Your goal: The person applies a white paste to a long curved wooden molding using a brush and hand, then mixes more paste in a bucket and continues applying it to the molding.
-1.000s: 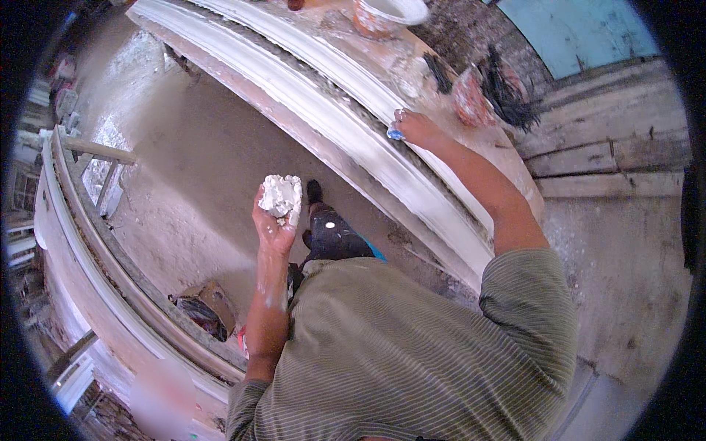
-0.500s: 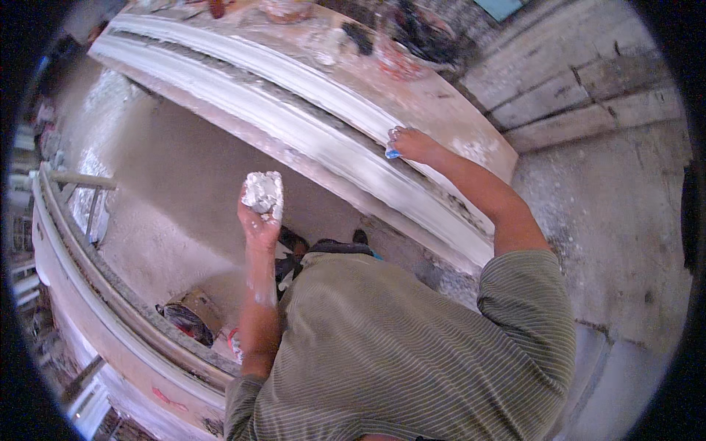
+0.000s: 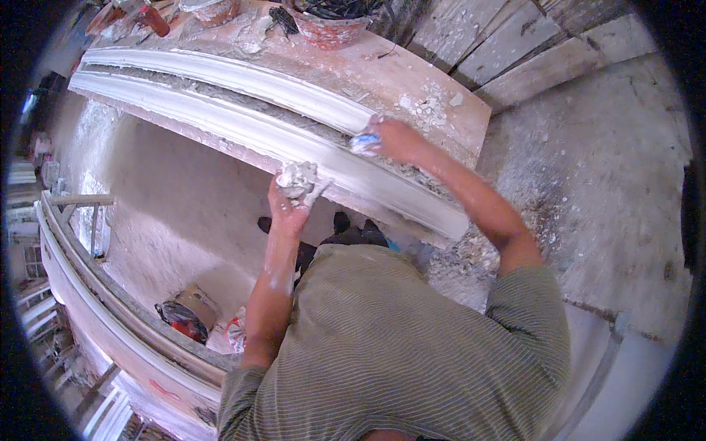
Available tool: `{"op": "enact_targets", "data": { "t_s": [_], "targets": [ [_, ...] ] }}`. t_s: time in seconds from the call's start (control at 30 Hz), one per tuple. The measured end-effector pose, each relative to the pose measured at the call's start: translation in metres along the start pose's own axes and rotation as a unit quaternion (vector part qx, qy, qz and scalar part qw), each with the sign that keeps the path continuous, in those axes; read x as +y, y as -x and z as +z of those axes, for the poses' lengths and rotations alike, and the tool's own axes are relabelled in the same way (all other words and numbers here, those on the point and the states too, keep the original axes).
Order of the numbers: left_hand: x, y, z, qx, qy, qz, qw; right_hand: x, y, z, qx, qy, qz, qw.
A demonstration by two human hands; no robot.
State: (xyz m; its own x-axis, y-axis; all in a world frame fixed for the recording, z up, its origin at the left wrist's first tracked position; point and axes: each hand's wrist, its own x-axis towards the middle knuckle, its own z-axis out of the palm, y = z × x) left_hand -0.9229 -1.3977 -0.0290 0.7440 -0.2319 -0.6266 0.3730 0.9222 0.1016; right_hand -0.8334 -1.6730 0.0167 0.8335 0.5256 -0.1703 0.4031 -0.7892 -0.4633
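Observation:
My left hand [image 3: 289, 209] is closed under a lump of wet white plaster [image 3: 297, 179], raised beside the near edge of a long white moulding [image 3: 257, 132]. Some plaster hangs off the lump's right side. My right hand [image 3: 396, 140], slightly blurred, grips a small blue-and-white thing [image 3: 365, 143] whose kind I cannot make out. It is over the gap by the right part of a second, farther white moulding [image 3: 294, 92]. Both mouldings lie side by side along the table, and plaster smears mark my left forearm.
On the pinkish tabletop [image 3: 448, 136] are dried plaster crumbs [image 3: 426, 110], a red-and-white basin [image 3: 331, 31] with dark material and a reddish-brown bottle [image 3: 154, 20]. A second long curved bench [image 3: 110, 294] runs at left. An open carton [image 3: 197, 305] stands on the floor.
My left hand has moved right with the plaster, up to the near moulding. My right hand has shifted a little left with the blue-and-white thing. The view has moved too.

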Motion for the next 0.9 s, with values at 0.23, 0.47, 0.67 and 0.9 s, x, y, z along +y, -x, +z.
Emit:
{"op": "enact_targets", "data": {
  "t_s": [0.23,0.47,0.67,0.9],
  "targets": [
    [-0.050,-0.025,-0.008,-0.113,-0.079,0.105,0.985,-0.070,0.060,0.065,0.166,0.073,-0.174,0.968],
    [-0.021,0.006,0.030,-0.109,0.122,0.115,0.980,0.026,0.022,0.062,-0.018,0.048,-0.012,0.999],
    [-0.020,0.026,0.030,-0.091,0.124,0.101,0.983,0.050,-0.049,0.058,0.000,0.122,-0.064,0.991],
    [-0.025,0.029,-0.020,-0.032,0.083,0.163,0.983,0.073,-0.009,0.045,-0.103,0.231,-0.140,0.957]
  ]
}}
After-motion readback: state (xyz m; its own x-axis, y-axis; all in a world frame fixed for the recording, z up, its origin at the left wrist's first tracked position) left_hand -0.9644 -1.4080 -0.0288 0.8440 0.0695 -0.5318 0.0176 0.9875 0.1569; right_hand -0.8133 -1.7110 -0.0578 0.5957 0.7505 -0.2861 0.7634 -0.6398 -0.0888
